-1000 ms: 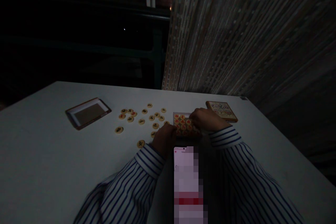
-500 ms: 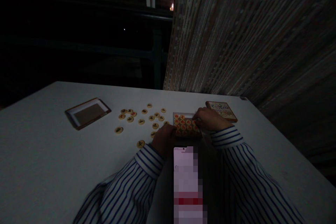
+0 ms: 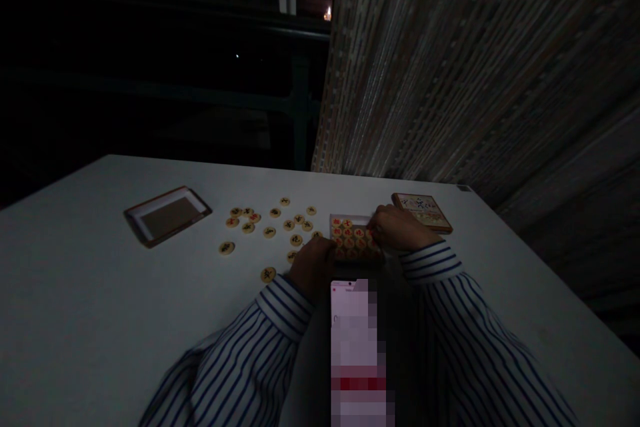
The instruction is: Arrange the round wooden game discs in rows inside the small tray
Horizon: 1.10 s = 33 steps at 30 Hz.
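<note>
A shallow box (image 3: 356,257) of round pieces sits right of the middle of the tabletop (image 3: 90,307), between the hands and nearer the far edge than the near one. Its open side faces up and its rows of red-marked pieces (image 3: 349,233) run side to side, nearly along the far edge; the hands cover both ends, so which side is longer is hard to say. The back row shows a gap right of its first two pieces.

The left hand (image 3: 312,268) curls at the box's left side, thumb and forefinger close together. The right hand (image 3: 400,227) bends its fingers over the right end, hiding the pieces there. Whether either one grips anything I cannot tell.

Loose pieces (image 3: 269,232), mostly black-marked, spread left of the box; the left hand partly hides one. Farther left, toward the far left corner, an empty tray (image 3: 171,215) lies open side up, its long axis slanting away to the right. A printed cover (image 3: 425,211) lies face up just beyond the right hand, toward the far right corner. A lit phone (image 3: 354,340) points from the near edge straight at the box, between striped sleeves (image 3: 240,353). A string curtain (image 3: 425,80) hangs behind the far edge.
</note>
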Motion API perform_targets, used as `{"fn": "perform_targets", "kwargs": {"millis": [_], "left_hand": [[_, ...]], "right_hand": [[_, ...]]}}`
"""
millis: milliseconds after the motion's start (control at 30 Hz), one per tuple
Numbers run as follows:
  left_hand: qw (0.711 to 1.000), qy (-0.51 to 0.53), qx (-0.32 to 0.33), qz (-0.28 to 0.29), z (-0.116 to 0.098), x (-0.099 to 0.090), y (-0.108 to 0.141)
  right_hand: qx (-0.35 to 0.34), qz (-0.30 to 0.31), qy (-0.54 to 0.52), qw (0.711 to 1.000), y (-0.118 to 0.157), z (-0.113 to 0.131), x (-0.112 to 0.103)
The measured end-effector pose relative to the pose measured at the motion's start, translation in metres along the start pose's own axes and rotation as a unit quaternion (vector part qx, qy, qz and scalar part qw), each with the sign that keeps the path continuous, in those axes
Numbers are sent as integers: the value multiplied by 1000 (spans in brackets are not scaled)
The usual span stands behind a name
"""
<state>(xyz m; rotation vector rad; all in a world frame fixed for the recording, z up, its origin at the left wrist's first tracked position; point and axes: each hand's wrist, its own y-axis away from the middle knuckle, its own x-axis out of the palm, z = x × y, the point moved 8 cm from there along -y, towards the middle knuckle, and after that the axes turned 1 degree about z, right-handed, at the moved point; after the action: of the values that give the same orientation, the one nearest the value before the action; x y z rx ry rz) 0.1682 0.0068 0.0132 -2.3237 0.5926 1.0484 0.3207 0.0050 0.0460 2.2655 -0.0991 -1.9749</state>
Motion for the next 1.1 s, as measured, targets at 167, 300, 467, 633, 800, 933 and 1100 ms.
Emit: {"fn": "perform_targets", "kwargs": {"millis": [167, 300, 467, 633, 800, 933, 1100], "left_hand": [[1000, -2, 8, 1, 2, 2, -1], [1000, -3, 5, -1, 2, 2, -1], [1000, 0, 3, 2, 2, 3, -1], [1000, 3, 3, 2, 2, 2, -1], [1000, -2, -2, 7, 1, 2, -1], [1000, -5, 13, 3, -1, 0, -2], [999, 6, 24, -32, -6, -11, -3]], "right_hand": [[-1, 7, 5, 1000, 1, 1, -1], [-1, 11, 2, 1000, 2, 1, -1], [-14, -18, 14, 1000, -1, 4, -5], [-21, -34, 17, 999, -4, 16, -8], [-24, -44, 11, 999, -5, 21, -10], [-29, -82, 13, 996, -4, 23, -20], [-33, -107, -1, 994, -2, 26, -28]]}}
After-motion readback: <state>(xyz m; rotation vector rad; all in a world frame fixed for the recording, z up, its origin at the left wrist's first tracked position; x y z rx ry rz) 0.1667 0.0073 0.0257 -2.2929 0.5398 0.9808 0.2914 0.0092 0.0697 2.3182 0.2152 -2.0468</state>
